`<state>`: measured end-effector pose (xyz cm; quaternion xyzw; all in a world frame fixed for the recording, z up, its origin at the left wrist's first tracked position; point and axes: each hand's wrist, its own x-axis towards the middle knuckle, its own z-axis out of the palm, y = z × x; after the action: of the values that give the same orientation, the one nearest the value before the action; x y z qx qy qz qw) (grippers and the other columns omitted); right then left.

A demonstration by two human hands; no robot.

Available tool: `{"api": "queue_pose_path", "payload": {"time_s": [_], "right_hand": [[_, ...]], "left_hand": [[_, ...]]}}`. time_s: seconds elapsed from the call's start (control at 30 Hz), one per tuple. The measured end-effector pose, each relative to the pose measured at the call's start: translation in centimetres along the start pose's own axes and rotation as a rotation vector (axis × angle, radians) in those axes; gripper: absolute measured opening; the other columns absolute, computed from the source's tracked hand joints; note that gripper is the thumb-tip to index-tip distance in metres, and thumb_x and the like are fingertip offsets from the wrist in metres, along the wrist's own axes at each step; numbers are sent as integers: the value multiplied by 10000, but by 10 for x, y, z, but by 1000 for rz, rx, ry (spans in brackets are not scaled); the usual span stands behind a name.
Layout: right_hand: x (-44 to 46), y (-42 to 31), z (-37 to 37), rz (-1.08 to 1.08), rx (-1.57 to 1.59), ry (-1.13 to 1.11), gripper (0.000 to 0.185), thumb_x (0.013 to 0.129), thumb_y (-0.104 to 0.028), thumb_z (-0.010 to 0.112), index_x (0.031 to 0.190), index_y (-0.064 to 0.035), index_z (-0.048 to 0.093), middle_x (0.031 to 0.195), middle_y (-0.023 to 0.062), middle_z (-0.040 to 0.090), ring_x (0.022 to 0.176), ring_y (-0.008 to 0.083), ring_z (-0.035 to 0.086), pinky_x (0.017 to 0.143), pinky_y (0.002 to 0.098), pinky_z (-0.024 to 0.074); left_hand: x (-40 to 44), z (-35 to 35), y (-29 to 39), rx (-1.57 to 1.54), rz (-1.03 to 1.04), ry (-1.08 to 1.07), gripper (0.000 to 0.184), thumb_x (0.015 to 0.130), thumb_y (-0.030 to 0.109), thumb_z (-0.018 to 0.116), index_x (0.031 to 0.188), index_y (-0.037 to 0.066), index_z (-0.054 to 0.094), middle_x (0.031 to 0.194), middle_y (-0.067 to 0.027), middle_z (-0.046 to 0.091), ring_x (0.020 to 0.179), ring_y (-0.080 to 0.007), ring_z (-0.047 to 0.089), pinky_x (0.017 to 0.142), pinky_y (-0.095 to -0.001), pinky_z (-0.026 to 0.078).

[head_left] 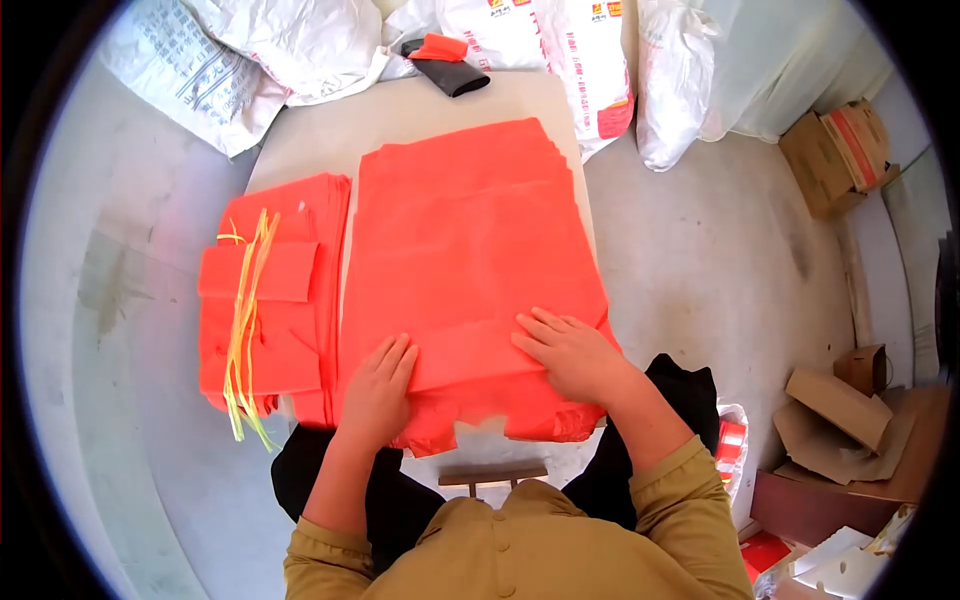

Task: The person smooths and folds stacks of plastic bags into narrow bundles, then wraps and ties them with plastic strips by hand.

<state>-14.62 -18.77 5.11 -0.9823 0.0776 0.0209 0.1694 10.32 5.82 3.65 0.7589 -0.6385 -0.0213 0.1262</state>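
Observation:
A wide stack of thin red plastic bags (pixel 470 260) lies flat on the table, its near end cut with a notch between two handle-like flaps. My left hand (pixel 378 392) rests on the stack's near left side, fingers stretched forward. On the near right part lies my right hand (pixel 575 355), palm down with fingers spread and nothing in its grip. To the left, touching or close beside it, is a second pile of folded red bags (pixel 305 345). Yellow strips of string (pixel 245 320) are draped lengthwise over that pile.
The beige table (pixel 320 130) carries a black and red roll-like bundle (pixel 450 72) at its far edge. White printed sacks (pixel 300 50) stand behind it. Cardboard boxes (pixel 835 155) sit on the floor at right, with opened cartons (pixel 840 425) nearer to me.

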Motion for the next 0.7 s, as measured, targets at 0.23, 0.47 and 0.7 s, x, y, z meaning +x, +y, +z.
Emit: {"api": "queue_pose_path", "payload": {"time_s": [0.23,0.47,0.7], "right_hand": [[4,1,-22,132,10,-202,594,930,-101,598,1518,-145,524,1653,92,424,1535,303,373,1183,432,417],[9,20,-66,322,225,-143,313,910,-195,668,1192,-65,710,1178,152,728,1114,341,675,919,429,545],[19,56,-62,433,503,110,206,858,-153,760,1021,-37,713,920,146,726,862,269,693,768,391,534]], "left_hand": [[0,-17,-3,9,-60,-98,551,820,-22,587,1366,26,646,1508,-170,575,1392,-364,536,1121,-460,467],[20,-65,-6,-287,-249,-262,353,898,44,667,1245,61,727,1254,-171,718,1156,-396,660,959,-434,553],[57,-63,-58,-472,-402,-248,176,953,121,709,1085,7,728,916,-130,697,849,-256,674,786,-369,534]]}}
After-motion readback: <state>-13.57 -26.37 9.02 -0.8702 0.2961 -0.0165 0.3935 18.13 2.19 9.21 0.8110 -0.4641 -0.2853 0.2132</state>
